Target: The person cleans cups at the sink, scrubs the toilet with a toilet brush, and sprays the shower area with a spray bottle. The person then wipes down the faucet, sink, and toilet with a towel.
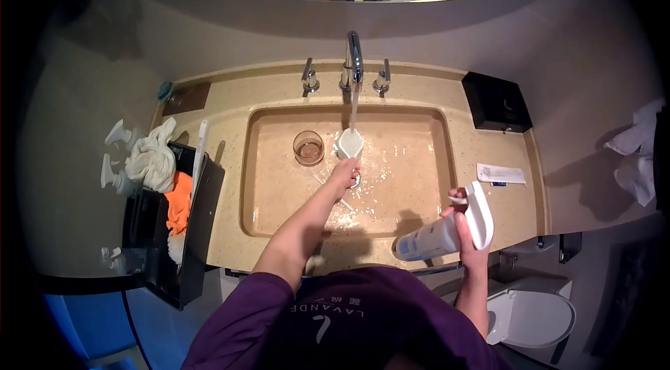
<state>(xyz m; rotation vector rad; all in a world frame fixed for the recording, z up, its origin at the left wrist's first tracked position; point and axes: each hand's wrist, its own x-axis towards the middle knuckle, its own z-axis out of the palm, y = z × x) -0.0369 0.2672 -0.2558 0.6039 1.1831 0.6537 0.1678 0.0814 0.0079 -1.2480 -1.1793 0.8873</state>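
My left hand (344, 175) reaches into the sink (272, 213) with its fingers closed on a small white cup (350, 143). Water runs from the faucet (354, 56) onto the cup. Beside it in the basin stands a clear glass (308, 149). A thin white stick lies partly behind my left hand. My right hand (469, 230) is wrapped round the neck of a white spray bottle (429, 239), tilted over the front right edge of the sink, its white trigger head pointing away from me.
At the left, a black caddy (202, 230) holds a white cloth (153, 157), an orange cloth (179, 204), a brush and spray bottles. A black box (497, 103) and a flat white packet (501, 174) lie on the right counter. A toilet (534, 318) is at lower right.
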